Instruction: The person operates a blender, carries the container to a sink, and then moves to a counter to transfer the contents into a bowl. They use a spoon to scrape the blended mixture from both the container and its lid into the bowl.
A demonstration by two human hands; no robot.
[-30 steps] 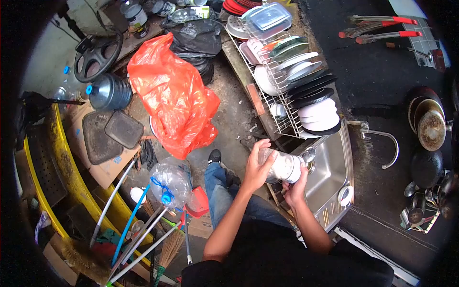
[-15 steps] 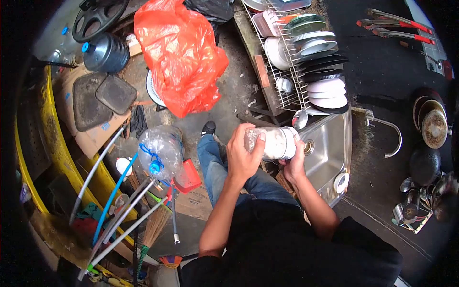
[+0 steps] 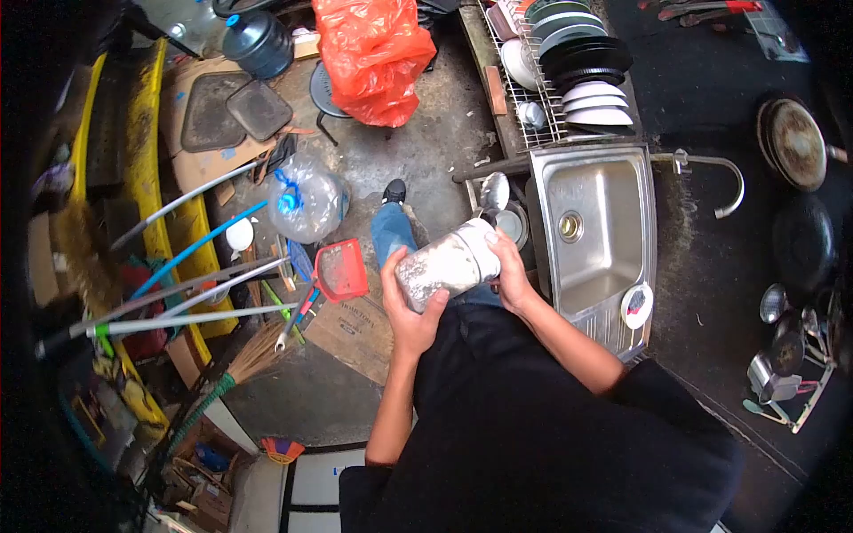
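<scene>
A clear jar [image 3: 442,273] with whitish contents is held sideways in front of my body, its white lid [image 3: 480,244] toward the upper right. My left hand [image 3: 411,306] wraps round the jar's lower-left end, thumb on its side. At the lid end, my right hand [image 3: 513,275] has its fingers closed on the lid. The sink [image 3: 609,226] lies just right of my right hand. A metal ladle or spoon [image 3: 495,190] and round metal dishes [image 3: 510,222] show beyond the jar, close to the sink's left edge.
A dish rack [image 3: 544,115] of plates stands beyond the sink, near a curved tap [image 3: 736,188]. Pans [image 3: 793,142] hang at right. At left are a large plastic bottle [image 3: 311,209], a red dustpan [image 3: 342,270], a broom [image 3: 258,351] and several poles. A red bag [image 3: 373,58] sits on a stool.
The view has turned and shifted, bringing more of the sink and floor into sight. The jar and both hands sit slightly further left in view, the jar more tilted. Both hands still hold it.
</scene>
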